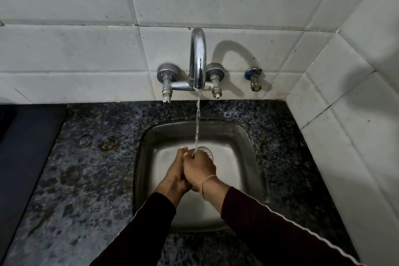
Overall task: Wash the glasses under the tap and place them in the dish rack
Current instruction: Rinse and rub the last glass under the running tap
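A clear glass (205, 151) sits between both my hands over the steel sink (149, 142), its rim showing past my fingers and most of its body hidden. My right hand (198, 167) curls round the glass from above. My left hand (176, 170) grips it from the left side, pressed against the right hand. A thin stream of water (197, 123) falls from the chrome tap (197, 60) onto my right fingers at the glass's rim. No dish rack is in view.
Dark speckled granite counter (86, 179) surrounds the sink. A dark appliance edge (23, 147) lies at the far left. White tiled walls stand behind and to the right, with a small brass valve (254, 82) right of the tap.
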